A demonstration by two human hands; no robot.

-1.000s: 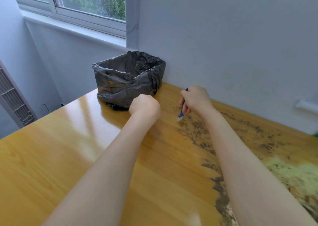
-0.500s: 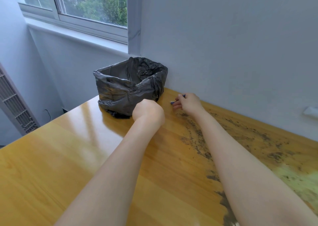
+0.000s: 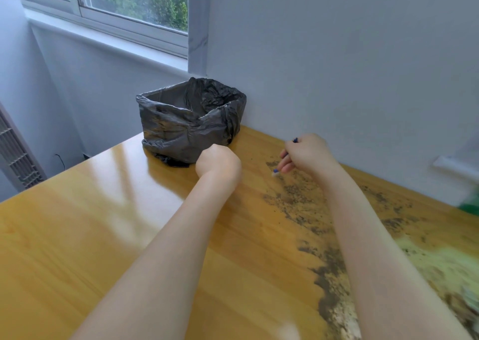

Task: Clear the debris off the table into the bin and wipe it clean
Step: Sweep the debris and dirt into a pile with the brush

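1. Head view, container: bin (image 3: 190, 122) stands at the far left corner of the table (image 3: 77, 236), against the wall. A dark grey liner bag covers its rim and sides. Only crumpled liner shows inside; the bottom is hidden.
2. Debris (image 3: 298, 205): dark crumbs lie scattered over the right part of the table, from the far edge by the wall to the near right edge. A pale yellow-green patch (image 3: 440, 262) lies among them at the right.
3. Left hand (image 3: 219, 163): fingers curled together into a fist, just in front of the bin. Contact with the table cannot be determined.
4. Right hand (image 3: 308, 155): fingers clamped round a small blue-handled brush (image 3: 275, 171), near the wall and right of the bin. The pale bristle end points down and left, at the far end of the debris.
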